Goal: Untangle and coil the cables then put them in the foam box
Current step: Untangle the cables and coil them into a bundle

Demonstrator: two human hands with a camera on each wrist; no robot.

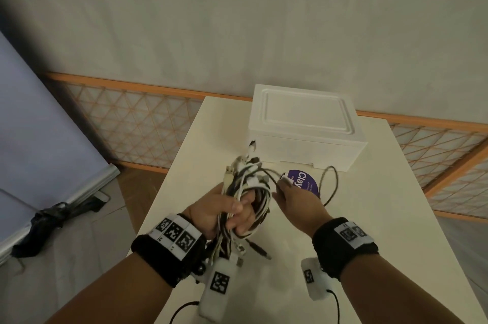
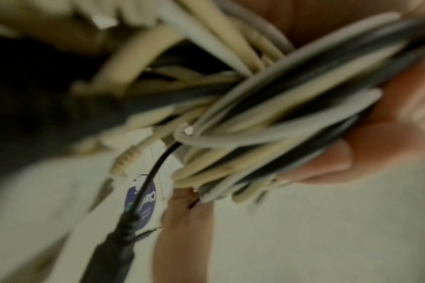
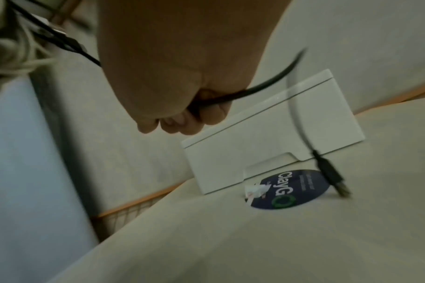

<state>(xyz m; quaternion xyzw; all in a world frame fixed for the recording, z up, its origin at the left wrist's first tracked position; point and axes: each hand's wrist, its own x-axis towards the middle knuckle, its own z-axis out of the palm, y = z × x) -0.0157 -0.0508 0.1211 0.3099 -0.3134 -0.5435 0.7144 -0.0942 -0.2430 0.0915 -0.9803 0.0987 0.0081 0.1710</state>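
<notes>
A: Where are the cables right now?

B: Bunched in the left hand [image 1: 224, 211], fingers curled round the tangled bundle [image 1: 248, 186] of white and dark leads, held above the desk [image 1: 356, 244]. The right hand [image 1: 297, 203] pinches one black cable [image 1: 333, 183] that loops out to its right side

A: And the foam box?

B: The foam box [image 1: 303, 125] sits straight ahead of both hands at the far end of the desk, lid on. Its long side runs across the view, left to right. The right hand looks the nearer one to it

A: So what matters for the next move?

B: I'd judge the black cable has to be drawn rightward, away from the bundle, to free it

A: Any writing?

B: A round purple sticker [image 3: 289, 188] on the desk just in front of the box reads "ClayGo"; the smaller print is too blurred
</notes>
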